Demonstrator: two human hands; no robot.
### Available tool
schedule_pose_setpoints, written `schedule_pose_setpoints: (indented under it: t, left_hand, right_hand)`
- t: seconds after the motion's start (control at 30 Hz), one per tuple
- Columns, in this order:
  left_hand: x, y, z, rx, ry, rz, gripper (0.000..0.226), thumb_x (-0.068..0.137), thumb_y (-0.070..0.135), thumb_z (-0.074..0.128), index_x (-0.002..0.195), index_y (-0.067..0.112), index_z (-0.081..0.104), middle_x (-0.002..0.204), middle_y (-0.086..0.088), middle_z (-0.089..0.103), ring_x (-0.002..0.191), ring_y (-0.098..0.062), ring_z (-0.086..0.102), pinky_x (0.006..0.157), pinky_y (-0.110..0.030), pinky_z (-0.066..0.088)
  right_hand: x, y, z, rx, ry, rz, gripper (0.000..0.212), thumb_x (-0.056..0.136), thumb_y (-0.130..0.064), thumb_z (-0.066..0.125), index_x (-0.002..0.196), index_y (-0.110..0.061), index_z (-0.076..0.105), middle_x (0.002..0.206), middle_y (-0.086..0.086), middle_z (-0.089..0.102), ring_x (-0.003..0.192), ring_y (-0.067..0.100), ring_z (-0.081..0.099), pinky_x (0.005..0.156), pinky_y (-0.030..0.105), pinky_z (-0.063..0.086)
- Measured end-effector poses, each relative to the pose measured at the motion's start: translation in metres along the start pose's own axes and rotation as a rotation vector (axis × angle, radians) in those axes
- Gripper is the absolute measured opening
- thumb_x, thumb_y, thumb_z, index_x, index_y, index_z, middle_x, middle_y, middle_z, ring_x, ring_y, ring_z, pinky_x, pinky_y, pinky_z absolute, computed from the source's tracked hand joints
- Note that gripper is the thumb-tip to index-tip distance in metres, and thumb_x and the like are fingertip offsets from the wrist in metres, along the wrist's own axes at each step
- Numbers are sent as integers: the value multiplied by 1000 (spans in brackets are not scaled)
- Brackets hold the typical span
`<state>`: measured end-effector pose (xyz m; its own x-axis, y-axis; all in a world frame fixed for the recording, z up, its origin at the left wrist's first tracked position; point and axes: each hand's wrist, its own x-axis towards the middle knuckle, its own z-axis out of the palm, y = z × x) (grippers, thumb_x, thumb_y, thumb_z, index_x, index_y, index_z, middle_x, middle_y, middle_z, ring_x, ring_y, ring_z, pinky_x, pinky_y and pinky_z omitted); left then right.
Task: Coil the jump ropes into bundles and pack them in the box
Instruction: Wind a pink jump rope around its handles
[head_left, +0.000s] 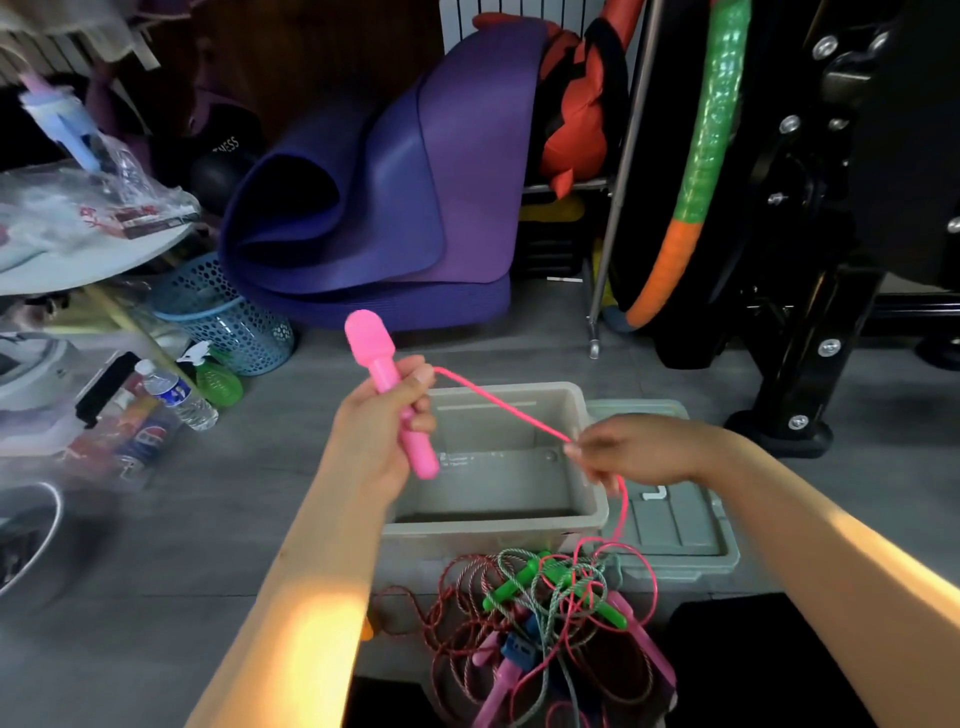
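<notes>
While your left hand (382, 415) grips one pink handle (387, 387), your right hand (631, 449) pinches its pink cord (498, 402) above one grey box (592, 512); several tangled ropes (524, 618) lie on the floor.

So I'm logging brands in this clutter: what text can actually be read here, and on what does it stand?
"NESS": white letters on the black item behind the purple mat; the start of the word is hidden.
Water bottle label: too blurred to read.
Red-and-blue can: logo blurred, unreadable.
Red print on plastic bag: unreadable.
</notes>
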<state>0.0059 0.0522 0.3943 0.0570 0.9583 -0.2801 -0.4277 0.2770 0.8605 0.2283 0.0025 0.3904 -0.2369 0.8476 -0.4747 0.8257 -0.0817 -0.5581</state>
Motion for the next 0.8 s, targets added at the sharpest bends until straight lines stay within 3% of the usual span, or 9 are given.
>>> schedule_pose_setpoints:
  t: [0.07,0.17,0.23,0.3,0.5,0.63,0.73,0.8]
  left_hand:
    - [1,1,-10,201,53,39,16,88,-5,56,83,10,60,66,-2,51,46,-3,43,39,-13,32]
    - [-1,-6,-16,510,68,69,12,88,2,62,86,13,64,70,-2,57,46,-1,51,41,-13,36]
    - [-2,-8,-14,530,29,44,11,88,2,61,92,11,65,74,-2,62,48,-1,57,41,-14,36]
    - [-4,-11,-10,528,1,22,14,88,1,60,99,9,65,77,-3,63,50,-2,60,42,-14,36]
    - [-12,-26,13,355,-199,-115,18,89,0,57,101,12,64,98,-1,69,57,-7,63,41,-13,33]
    - [-16,-36,23,394,-311,-83,16,90,3,58,104,8,63,90,-4,67,59,-7,61,43,-14,34]
    - [-15,-39,23,442,-293,-35,4,91,7,58,92,8,62,74,-4,61,58,-5,58,43,-15,35]
    - [-14,-40,24,483,-286,-12,9,93,8,57,84,10,60,71,-3,58,59,-7,55,43,-15,35]
  right_hand:
    - [1,7,-1,15,10,63,40,100,-41,32,78,-15,54,74,2,60,74,15,58,81,30,44]
    - [3,10,-6,86,311,91,37,101,-36,32,78,-19,55,70,0,52,69,20,58,74,32,45]
    - [6,10,-8,17,519,63,30,100,-33,34,86,-18,56,73,0,53,77,24,55,71,33,41]
    - [7,4,-6,-14,619,26,21,98,-31,40,94,-15,52,78,6,58,80,28,55,71,35,40]
    - [11,-21,12,17,664,-199,9,93,-28,52,90,-21,51,71,-11,56,78,19,57,63,30,35]
    - [13,-24,14,127,694,-305,10,91,-24,58,82,-24,53,66,-8,57,67,12,52,65,27,38]
    - [13,-21,10,166,719,-315,12,89,-27,59,78,-28,55,66,-4,58,66,12,49,58,18,35]
    - [13,-19,10,163,706,-292,10,88,-30,61,79,-28,57,64,-3,58,61,10,48,57,17,34]
